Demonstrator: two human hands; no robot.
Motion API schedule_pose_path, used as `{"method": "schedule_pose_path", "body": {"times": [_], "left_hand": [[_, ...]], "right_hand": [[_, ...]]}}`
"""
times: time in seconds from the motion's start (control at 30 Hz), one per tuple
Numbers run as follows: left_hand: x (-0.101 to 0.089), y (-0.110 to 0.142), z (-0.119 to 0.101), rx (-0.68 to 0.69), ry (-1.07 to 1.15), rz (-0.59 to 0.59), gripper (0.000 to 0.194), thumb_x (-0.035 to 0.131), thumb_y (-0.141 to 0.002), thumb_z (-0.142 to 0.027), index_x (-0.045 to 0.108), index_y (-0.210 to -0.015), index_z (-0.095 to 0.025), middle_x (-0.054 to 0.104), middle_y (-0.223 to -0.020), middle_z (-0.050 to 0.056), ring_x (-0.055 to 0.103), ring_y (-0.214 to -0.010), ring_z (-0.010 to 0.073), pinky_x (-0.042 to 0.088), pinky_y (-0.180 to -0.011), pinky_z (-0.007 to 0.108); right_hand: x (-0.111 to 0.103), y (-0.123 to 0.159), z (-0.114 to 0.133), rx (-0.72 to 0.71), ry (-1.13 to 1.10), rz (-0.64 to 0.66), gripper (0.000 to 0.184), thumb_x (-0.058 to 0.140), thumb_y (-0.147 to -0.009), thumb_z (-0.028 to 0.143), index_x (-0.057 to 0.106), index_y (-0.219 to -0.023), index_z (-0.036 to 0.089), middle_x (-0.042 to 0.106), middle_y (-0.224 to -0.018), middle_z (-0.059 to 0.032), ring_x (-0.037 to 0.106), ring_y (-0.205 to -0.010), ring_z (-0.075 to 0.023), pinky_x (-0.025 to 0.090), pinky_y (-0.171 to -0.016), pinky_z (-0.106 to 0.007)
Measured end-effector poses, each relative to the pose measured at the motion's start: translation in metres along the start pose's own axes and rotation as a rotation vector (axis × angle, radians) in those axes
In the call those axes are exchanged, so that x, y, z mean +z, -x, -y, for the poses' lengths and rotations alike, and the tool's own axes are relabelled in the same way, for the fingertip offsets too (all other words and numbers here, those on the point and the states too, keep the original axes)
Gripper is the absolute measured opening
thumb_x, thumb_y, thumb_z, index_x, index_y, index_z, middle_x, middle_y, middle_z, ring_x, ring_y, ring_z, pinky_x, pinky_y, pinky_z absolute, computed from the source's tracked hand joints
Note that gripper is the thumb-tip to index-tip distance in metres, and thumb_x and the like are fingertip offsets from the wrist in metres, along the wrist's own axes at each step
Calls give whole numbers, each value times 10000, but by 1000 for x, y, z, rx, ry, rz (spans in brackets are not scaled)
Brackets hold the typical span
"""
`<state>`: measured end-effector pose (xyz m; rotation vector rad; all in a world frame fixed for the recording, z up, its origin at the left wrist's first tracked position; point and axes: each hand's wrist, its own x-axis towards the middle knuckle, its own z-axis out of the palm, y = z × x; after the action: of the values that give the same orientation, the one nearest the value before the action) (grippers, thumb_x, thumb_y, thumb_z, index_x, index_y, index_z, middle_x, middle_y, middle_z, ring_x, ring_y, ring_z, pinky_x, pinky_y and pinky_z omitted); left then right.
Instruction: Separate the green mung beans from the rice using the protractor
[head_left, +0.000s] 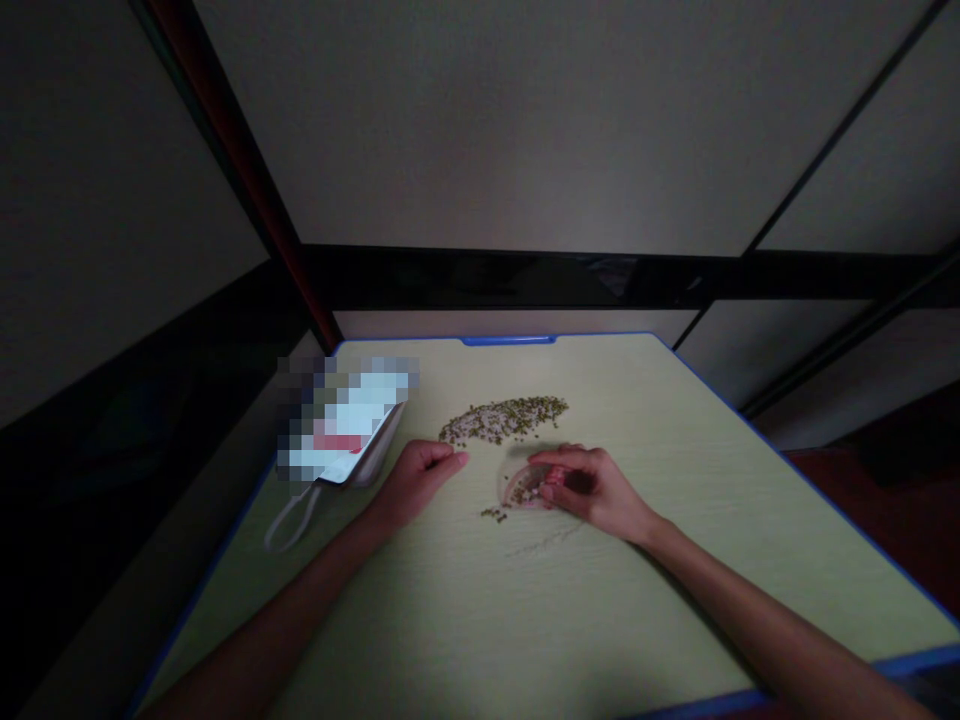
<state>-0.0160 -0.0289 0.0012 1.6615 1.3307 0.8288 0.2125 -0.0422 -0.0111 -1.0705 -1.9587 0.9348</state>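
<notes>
My right hand [600,492] grips a small clear container [516,488] with a reddish end, its fingers above and its thumb below. The container lies tipped on its side on the table, its mouth facing left. Some green beans and pale bits show inside it. My left hand [420,478] rests closed on the table to the left, thumb against the curled fingers; whether anything is in it is hidden. Just beyond both hands spreads a pile of small green beans mixed with pale grains [506,420]. A few loose beans [495,514] lie near the container's mouth.
A phone with a lit screen [367,420] leans on a pale holder with a strap loop [292,520] at the table's left side. The light table [450,620] has a blue edge and a blue handle [510,341] at the back. Cabinet panels stand behind it.
</notes>
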Motion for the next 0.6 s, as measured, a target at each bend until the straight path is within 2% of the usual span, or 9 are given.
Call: {"method": "schedule_pose_path", "body": {"times": [0.37, 0.6], "left_hand": [[0, 2, -3, -9, 3, 1, 377, 452, -654, -398, 205, -438, -213, 168, -466, -67, 219, -452, 72, 159, -450, 243], [-1, 1, -2, -12, 0, 3, 372, 450, -651, -399, 213, -435, -211, 172, -466, -66, 228, -456, 73, 162, -452, 241]], "right_hand": [[2, 1, -4, 18, 6, -24, 278, 587, -697, 218, 660, -936, 97, 569, -597, -24, 480, -547, -124, 384, -508, -239], [-2, -1, -1, 181, -157, -67, 330, 586, -678, 244, 627, -958, 75, 516, -545, 15, 452, -477, -99, 375, -472, -227]]}}
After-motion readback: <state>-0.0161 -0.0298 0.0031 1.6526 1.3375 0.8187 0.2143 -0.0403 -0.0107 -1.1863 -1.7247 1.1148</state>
